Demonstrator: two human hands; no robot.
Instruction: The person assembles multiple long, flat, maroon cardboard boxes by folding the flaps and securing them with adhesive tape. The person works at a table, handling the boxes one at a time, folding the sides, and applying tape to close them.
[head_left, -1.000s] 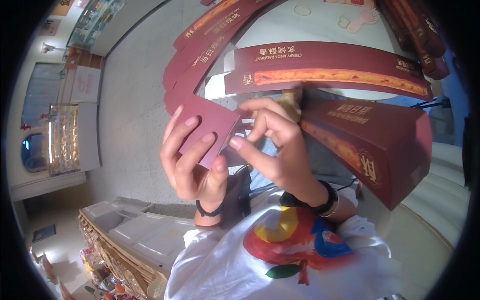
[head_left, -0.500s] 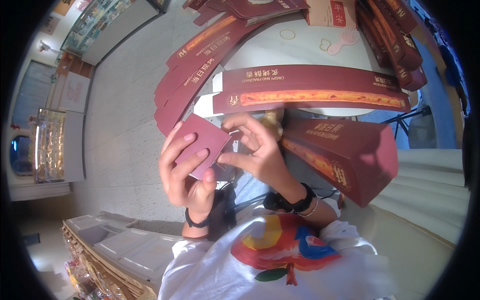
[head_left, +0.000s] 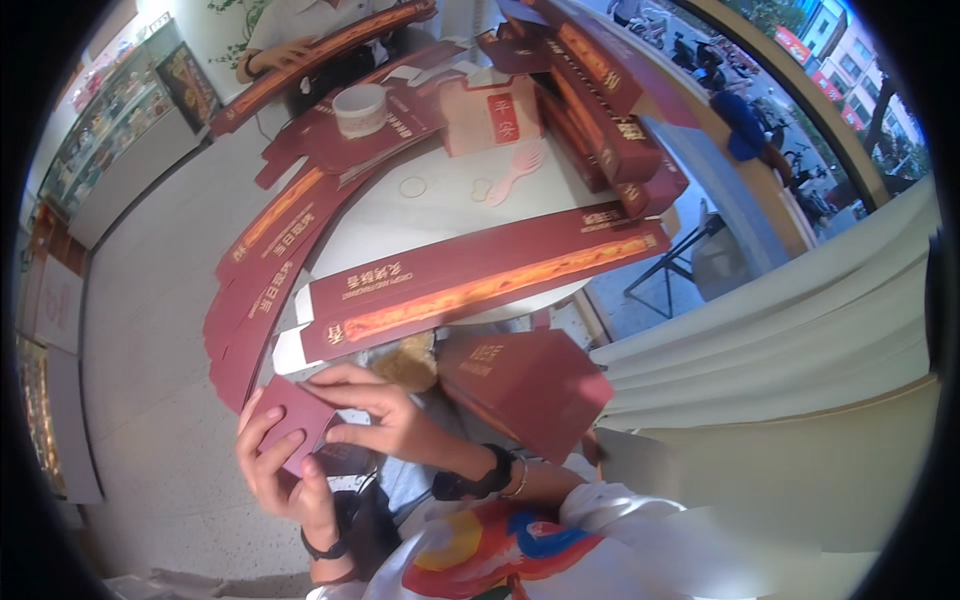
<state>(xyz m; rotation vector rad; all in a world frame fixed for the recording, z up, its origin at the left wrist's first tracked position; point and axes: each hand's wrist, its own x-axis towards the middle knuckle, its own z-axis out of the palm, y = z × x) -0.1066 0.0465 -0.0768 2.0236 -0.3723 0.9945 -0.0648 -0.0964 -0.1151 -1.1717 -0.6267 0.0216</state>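
Note:
My left hand (head_left: pixel 268 478) is wrapped around the squared end of a maroon cardboard box (head_left: pixel 303 405), fingers spread over its face. My right hand (head_left: pixel 395 425) pinches the edge of that same end, thumb and fingertips against the side flap. The rest of the held box is mostly hidden by my hands. To the right of my right forearm, another maroon box (head_left: pixel 540 385) slants toward me from beside the table. A long maroon box (head_left: pixel 480 275) with white end flaps lies along the table's near edge, just beyond my hands. A fuzzy tan item (head_left: pixel 408 365) shows beyond my right hand.
The round white table (head_left: pixel 380 235) carries flattened maroon cartons (head_left: pixel 275 260) on the left, a white tub (head_left: pixel 360 110), a beige paper bag (head_left: pixel 490 115), and a pink comb-like item (head_left: pixel 516 172). Stacked boxes (head_left: pixel 600 110) stand at right. Across the table, a person (head_left: pixel 320 30) holds a long box.
My view has swung up and to the right, bringing the person opposite and the window into sight. Both hands keep their hold on the box end with little visible change.

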